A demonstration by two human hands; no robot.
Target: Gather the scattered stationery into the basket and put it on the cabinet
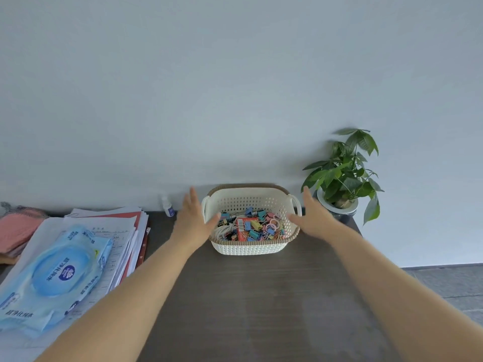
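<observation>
1. White plastic basket (248, 246) is sitting on the dark wooden surface (248, 296) against the wall, between the potted plant (342, 173) and the paper stack (122, 223).
2. Binder clips (252, 226) and other stationery are lying inside it, so the gathering is looking done.
3. You are holding your left hand (192, 218) and right hand (313, 215) just beside its two sides, each grip released, fingers straight, grasping nothing.
4. If this surface is the cabinet top, as I am judging, only withdrawing your hands is remaining.

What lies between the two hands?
The white basket, filled with coloured clips, sits between the left hand and right hand; the head view shows it.
</observation>
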